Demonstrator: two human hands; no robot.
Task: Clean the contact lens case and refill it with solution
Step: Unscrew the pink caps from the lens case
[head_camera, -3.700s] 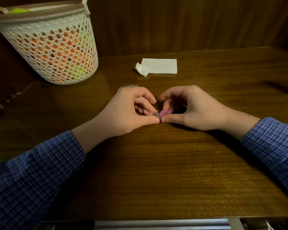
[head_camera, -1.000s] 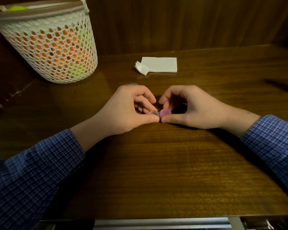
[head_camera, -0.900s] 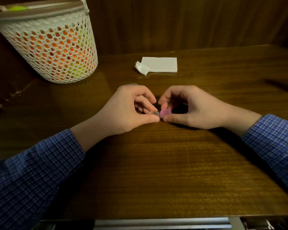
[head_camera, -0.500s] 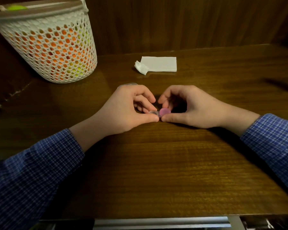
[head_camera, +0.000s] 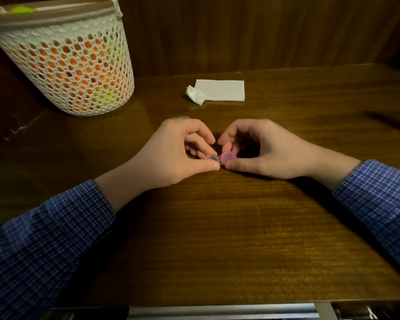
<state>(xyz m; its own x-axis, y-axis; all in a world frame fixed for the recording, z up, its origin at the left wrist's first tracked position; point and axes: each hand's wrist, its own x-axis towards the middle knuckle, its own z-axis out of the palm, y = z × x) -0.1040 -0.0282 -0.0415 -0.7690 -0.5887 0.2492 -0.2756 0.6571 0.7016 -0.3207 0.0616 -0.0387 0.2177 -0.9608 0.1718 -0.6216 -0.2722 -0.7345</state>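
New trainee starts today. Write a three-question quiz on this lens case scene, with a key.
1. True or false: the right hand pinches the pink cap of the lens case.
2. What lies behind the hands? A) white tissue B) a towel C) a sponge
3. Fill in: the left hand holds the case's ____ end.

Key: 1 true. 2 A, the tissue on the table. 3 clear.

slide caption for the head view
Both hands, left hand and right hand, pinch a contact lens case on a wooden table.
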